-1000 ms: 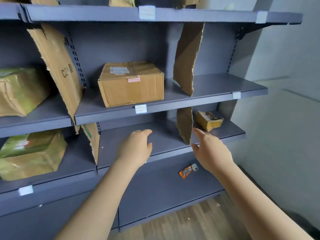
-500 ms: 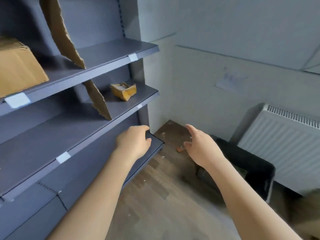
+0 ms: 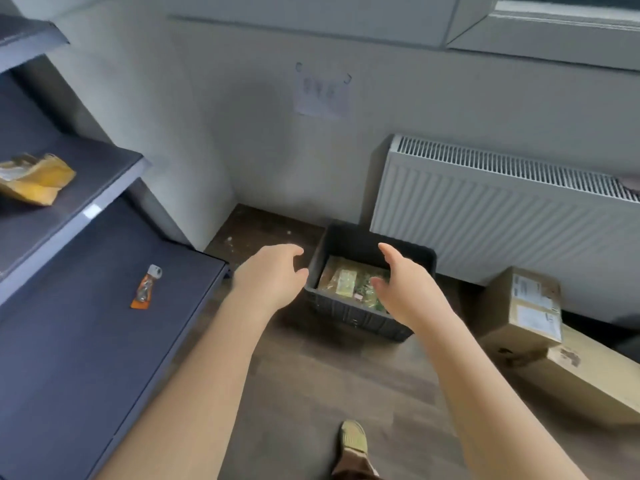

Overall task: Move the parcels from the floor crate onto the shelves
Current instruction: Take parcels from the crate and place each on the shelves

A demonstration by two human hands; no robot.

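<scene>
Your fingers (image 3: 298, 252) are spread and hold nothing on both hands. Your left hand (image 3: 270, 278) is just left of the dark crate (image 3: 349, 315) on the floor. Your right hand (image 3: 405, 289) is over the crate, above the green and yellow parcel (image 3: 346, 280) lying inside it. Far left of your fingers, the shelves (image 3: 86, 341) hold a yellow parcel (image 3: 34, 178) and a small orange packet (image 3: 145, 289).

a white radiator (image 3: 502, 216) hangs on the wall (image 3: 263, 133) beneath a window sill (image 3: 540, 46); a paper sheet (image 3: 322, 95) is stuck to that wall above the wooden floor (image 3: 329, 382).
</scene>
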